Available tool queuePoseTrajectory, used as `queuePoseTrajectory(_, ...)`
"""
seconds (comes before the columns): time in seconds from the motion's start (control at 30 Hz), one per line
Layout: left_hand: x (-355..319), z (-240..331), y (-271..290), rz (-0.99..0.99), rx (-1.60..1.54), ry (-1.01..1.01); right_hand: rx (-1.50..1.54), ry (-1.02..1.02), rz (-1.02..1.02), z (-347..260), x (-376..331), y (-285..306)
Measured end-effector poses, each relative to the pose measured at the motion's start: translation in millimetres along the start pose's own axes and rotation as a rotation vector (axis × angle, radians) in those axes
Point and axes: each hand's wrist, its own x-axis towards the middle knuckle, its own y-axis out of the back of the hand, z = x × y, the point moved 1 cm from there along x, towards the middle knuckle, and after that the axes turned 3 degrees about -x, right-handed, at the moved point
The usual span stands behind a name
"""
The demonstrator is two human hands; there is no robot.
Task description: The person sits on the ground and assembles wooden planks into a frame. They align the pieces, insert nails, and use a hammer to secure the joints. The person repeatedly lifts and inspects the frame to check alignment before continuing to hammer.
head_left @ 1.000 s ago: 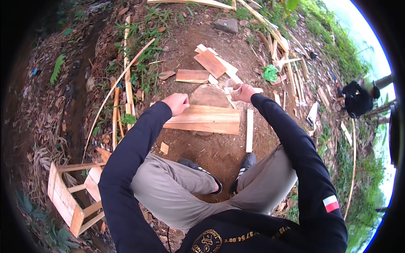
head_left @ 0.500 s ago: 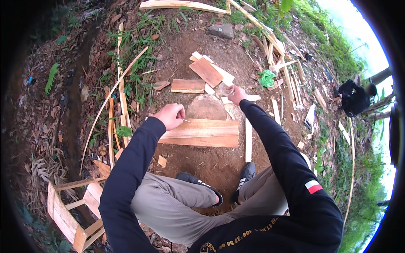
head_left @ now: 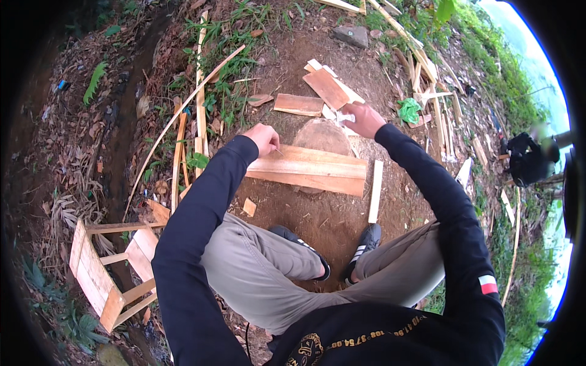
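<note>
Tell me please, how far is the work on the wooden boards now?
Done: two planks lie side by side across the stump. In hand: the left hand holds a thin nail-like pin on the planks; the right hand reaches into a small white packet. Left: loose boards behind the stump lie unattached.

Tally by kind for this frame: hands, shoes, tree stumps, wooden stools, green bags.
hands: 2 (left hand, right hand)
shoes: 2 ()
tree stump: 1
wooden stool: 1
green bag: 1
Total: 7
</note>
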Motion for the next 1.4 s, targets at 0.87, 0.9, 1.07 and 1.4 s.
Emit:
queuePoseTrajectory(0.87, -102, -81, 0, 0.174, -0.053, 0.450, -0.431, 0.081, -0.071, -82, -115, -15)
queuePoseTrajectory(0.9, -100, -80, 3, 0.191, -0.063, 0.446, -0.394, 0.074, -0.042, -79, -112, -14)
queuePoseTrajectory(1.07, -99, -82, 11, 0.206, -0.089, 0.460, -0.277, 0.014, -0.005, -76, -98, -14)
queuePoseTrajectory(1.4, -92, -98, 12, 0.221, -0.073, 0.464, -0.243, 0.111, 0.106, -69, -77, -11)
